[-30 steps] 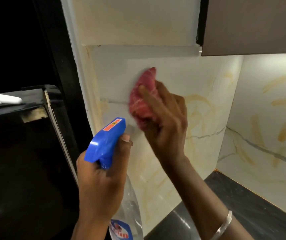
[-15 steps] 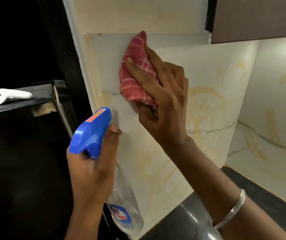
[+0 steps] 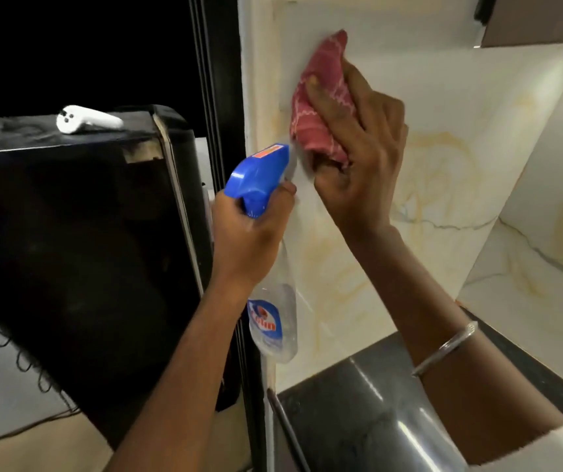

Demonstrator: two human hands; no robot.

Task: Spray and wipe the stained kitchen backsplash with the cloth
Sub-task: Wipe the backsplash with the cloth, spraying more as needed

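Observation:
My right hand [image 3: 358, 158] presses a bunched red cloth [image 3: 321, 97] flat against the upper left of the pale marble backsplash [image 3: 443, 114], which carries yellow-brown smears, thickest right of and below the hand. My left hand [image 3: 249, 233] grips the neck of a clear spray bottle [image 3: 273, 321] with a blue trigger head [image 3: 259, 175]. The nozzle points up at the wall just below the cloth, almost touching it. A silver bangle circles my right wrist.
A dark glossy counter [image 3: 358, 420] meets the backsplash at the bottom. A black appliance [image 3: 69, 250] stands at left with a white controller [image 3: 86, 120] on top. A brown upper cabinet [image 3: 545, 18] hangs at top right. A second stained wall panel [image 3: 545, 250] turns the corner.
My right hand slid the cloth upward along the wall over the last second. The view shifted right, and the spray bottle stayed raised just under the cloth.

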